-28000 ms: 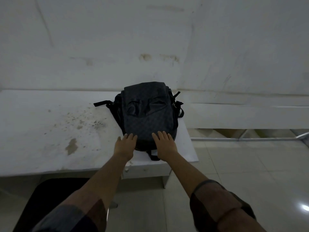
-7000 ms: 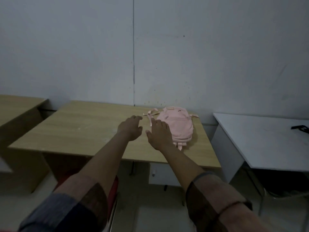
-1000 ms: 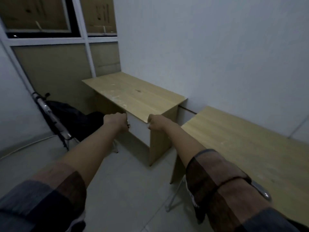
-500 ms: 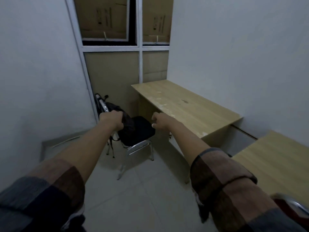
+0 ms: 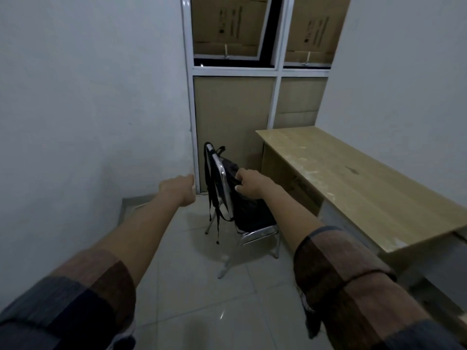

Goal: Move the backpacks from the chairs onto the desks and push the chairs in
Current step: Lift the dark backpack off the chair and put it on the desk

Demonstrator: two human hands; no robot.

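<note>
A black backpack (image 5: 250, 212) sits on the seat of a metal-framed chair (image 5: 258, 233), leaning on the backrest with its straps hanging down behind. The chair stands pulled out, left of a light wooden desk (image 5: 353, 188) whose top is bare. My right hand (image 5: 250, 185) is stretched forward with curled fingers and overlaps the top of the backpack in view; it looks nearer to me than the bag, with nothing in it. My left hand (image 5: 178, 189) is a loose fist left of the chair's backrest and holds nothing.
The chair is in a corner, between a white wall on the left and a framed panel wall (image 5: 233, 122) with cardboard boxes behind the glass. A tiled floor (image 5: 202, 286) lies between me and the chair. The desk runs along the right wall.
The view has swung left and moved closer to the chair. My right hand now overlaps the backpack's top; my left hand has shifted off the chair to its left.
</note>
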